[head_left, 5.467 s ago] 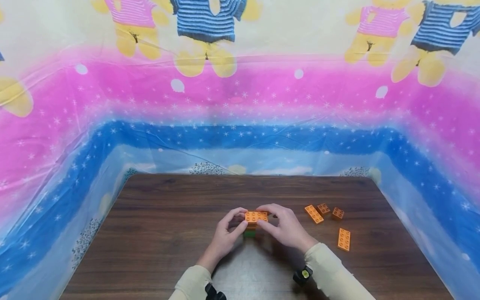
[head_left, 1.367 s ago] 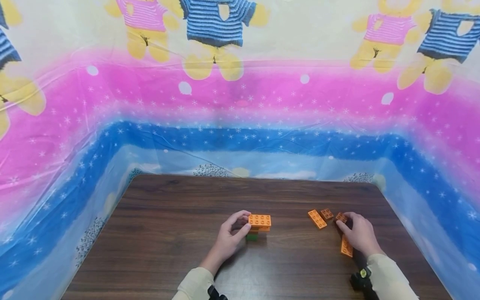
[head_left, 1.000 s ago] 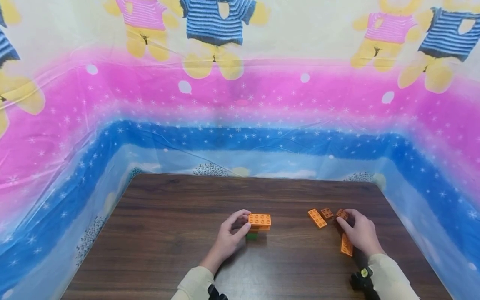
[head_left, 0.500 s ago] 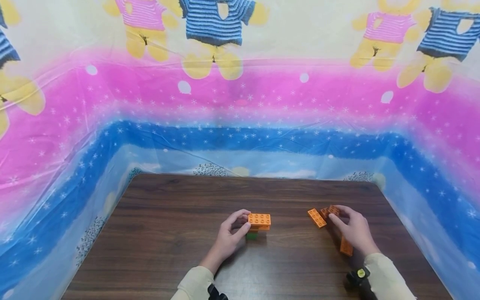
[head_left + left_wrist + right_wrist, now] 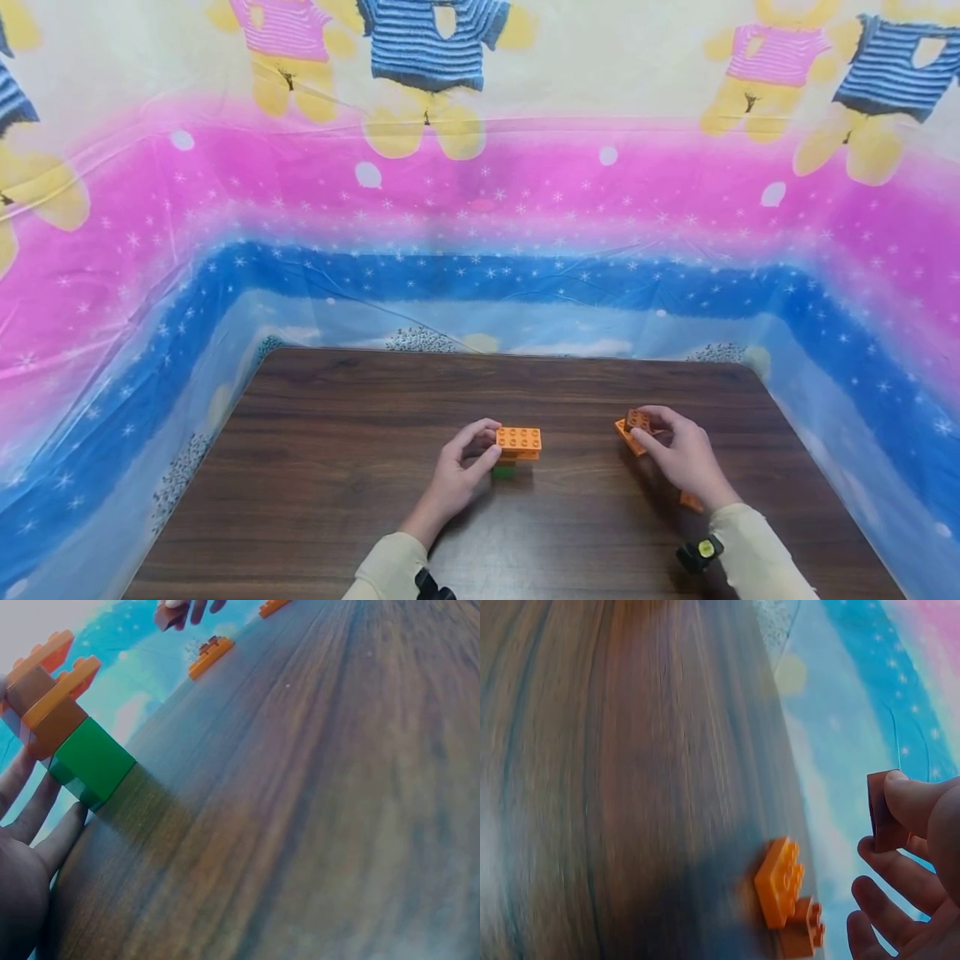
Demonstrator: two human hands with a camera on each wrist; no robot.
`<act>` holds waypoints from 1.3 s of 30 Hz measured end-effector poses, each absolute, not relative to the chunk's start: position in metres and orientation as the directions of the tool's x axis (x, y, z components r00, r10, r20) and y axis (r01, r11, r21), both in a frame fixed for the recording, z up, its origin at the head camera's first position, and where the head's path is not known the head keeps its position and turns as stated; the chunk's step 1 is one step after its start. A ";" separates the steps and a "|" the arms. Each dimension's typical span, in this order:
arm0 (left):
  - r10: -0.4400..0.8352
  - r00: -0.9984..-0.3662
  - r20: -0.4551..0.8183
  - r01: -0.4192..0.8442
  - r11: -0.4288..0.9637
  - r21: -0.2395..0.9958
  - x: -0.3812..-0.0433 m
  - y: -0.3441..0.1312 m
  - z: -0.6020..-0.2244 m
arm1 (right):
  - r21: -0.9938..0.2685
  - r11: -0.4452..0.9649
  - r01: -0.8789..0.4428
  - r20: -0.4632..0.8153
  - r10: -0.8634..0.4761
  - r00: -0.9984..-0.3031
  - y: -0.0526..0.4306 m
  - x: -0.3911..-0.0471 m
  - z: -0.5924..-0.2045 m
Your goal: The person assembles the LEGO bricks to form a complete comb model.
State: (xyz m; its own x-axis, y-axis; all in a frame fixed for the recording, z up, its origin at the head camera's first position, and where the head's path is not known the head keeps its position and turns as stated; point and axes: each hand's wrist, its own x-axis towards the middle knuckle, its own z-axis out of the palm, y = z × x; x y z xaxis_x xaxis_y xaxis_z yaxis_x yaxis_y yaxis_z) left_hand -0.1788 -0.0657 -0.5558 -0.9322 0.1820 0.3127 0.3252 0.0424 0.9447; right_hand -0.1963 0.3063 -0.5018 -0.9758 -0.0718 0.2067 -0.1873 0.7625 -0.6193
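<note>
A stack of toy building bricks [image 5: 518, 439] stands mid-table, with a green brick [image 5: 94, 761] at its base. Above the green, orange-brown bricks alternate with wider flat orange bricks. My left hand [image 5: 452, 473] holds the stack from its left side, thumb near the top and fingers behind. My right hand [image 5: 688, 457] pinches a small square orange-brown brick [image 5: 885, 812] between thumb and fingers, up off the table. In the head view that brick overlaps a flat orange brick [image 5: 628, 440] lying beneath. Another orange-brown brick [image 5: 801, 930] lies beside that flat one.
Another flat orange brick [image 5: 691, 502] lies on the dark wooden table [image 5: 360, 417], partly hidden by the right hand. A patterned cloth [image 5: 480, 275] stands around the table's back and sides. A black camera [image 5: 699, 552] sits at the right wrist.
My right hand has left the stack, picked up the small orange-brown brick at the right, and now carries it leftward over the other bricks. The left hand stays at the stack.
</note>
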 end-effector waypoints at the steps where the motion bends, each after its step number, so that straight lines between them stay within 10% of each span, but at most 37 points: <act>1: 0.184 -0.932 0.312 0.325 0.043 0.945 -0.179 -0.066 -0.556 | -0.624 0.756 -0.198 0.213 -0.080 -0.974 0.304 -0.196 -0.502; 39: 0.173 -0.930 0.324 0.335 0.037 0.941 -0.178 -0.065 -0.555 | -0.706 0.611 -0.358 0.267 -0.238 -0.934 0.217 -0.187 -0.480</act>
